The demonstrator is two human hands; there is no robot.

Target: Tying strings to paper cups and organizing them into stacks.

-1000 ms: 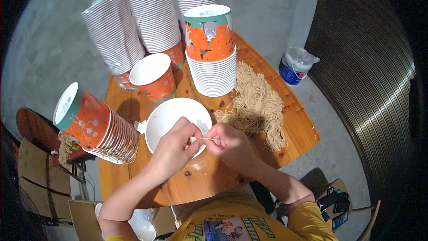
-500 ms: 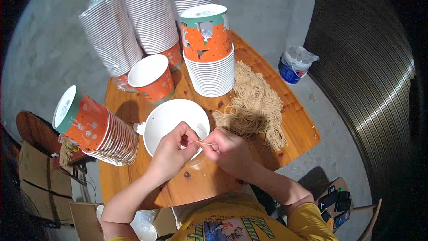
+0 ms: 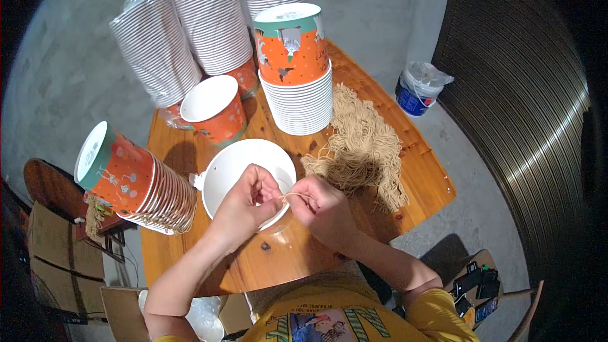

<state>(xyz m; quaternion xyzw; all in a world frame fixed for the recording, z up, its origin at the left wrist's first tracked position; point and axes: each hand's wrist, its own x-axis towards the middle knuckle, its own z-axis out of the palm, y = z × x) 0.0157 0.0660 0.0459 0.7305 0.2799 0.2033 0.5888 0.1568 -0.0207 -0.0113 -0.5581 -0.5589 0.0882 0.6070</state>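
A thin beige string (image 3: 295, 194) runs between my two hands in a small loop. My left hand (image 3: 246, 206) pinches it with thumb and fingers over the near rim of an open white paper bucket (image 3: 218, 180). Close beside it on the right, my right hand (image 3: 322, 210) is closed on the string's other part. The ends of the string are hidden by my fingers. A heap of the same beige string (image 3: 364, 152) lies on the table just beyond my right hand.
Upside-down orange-and-green buckets stand stacked at the back (image 3: 294, 69) and, with string along their rims, at the left (image 3: 136, 180). One upright orange bucket (image 3: 218, 114) and several plastic-wrapped stacks (image 3: 158, 50) are behind. A wooden table (image 3: 297, 256) bears them; a blue-and-white pail (image 3: 418, 92) stands on the floor.
The string between my hands, nearly straight before, now curves into a small loop. My hands have moved slightly while staying over the bucket's near rim.
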